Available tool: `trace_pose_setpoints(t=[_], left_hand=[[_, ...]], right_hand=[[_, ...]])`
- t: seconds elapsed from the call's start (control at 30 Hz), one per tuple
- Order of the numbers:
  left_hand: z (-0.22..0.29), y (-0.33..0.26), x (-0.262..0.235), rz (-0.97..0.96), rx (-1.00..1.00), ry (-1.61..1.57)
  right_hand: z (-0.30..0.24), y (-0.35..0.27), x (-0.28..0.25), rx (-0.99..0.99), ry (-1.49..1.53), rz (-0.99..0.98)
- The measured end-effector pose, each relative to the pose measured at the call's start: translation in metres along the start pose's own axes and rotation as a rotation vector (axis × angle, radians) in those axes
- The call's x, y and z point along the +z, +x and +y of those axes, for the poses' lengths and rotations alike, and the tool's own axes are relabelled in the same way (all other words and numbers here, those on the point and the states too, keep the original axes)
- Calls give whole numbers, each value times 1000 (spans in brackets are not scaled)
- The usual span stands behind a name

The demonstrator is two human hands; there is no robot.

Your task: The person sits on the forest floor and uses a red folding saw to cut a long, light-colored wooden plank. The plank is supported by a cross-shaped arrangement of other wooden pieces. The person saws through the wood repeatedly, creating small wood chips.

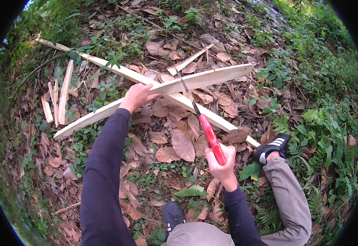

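Observation:
My right hand point(222, 163) is closed round the red handle point(212, 137) of a hand saw. Its narrow dark blade point(191, 98) crosses a pale wooden plank point(212, 78) from the near side, against the plank's edge. My left hand point(139, 96) grips the same plank left of the blade, thumb on the near side and fingers over the far side. That plank lies slantwise across a second, longer pale board point(113, 70), the two forming an X. My right shoe point(274, 147) is at the longer board's near right end.
Several short split wood pieces point(65, 92) stand or lean at the left. Another offcut point(190, 60) lies beyond the planks. Dry brown leaves point(183, 145) cover the ground, with ferns point(314, 121) at the right. My left shoe point(173, 213) rests at the bottom middle.

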State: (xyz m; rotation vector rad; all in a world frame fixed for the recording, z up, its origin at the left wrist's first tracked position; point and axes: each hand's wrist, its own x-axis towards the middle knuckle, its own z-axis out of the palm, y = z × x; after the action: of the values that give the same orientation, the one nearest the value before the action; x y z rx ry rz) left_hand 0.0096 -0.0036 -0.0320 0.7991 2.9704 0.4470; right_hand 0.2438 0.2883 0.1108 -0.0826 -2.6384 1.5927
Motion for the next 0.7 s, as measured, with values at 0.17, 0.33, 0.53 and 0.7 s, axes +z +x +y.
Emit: trace_pose_setpoints(t=[0.17, 0.33, 0.53, 0.7], left_hand=[[10, 4, -12, -124, -226, 193], [11, -20, 10, 109, -445, -15], [7, -14, 11, 27, -537, -35], [4, -6, 2, -73, -578, -68]], right_hand=[[16, 6, 5, -3, 12, 14], [28, -3, 7, -61, 2, -4], [33, -16, 17, -44, 61, 38], [47, -17, 28, -85, 40, 63]])
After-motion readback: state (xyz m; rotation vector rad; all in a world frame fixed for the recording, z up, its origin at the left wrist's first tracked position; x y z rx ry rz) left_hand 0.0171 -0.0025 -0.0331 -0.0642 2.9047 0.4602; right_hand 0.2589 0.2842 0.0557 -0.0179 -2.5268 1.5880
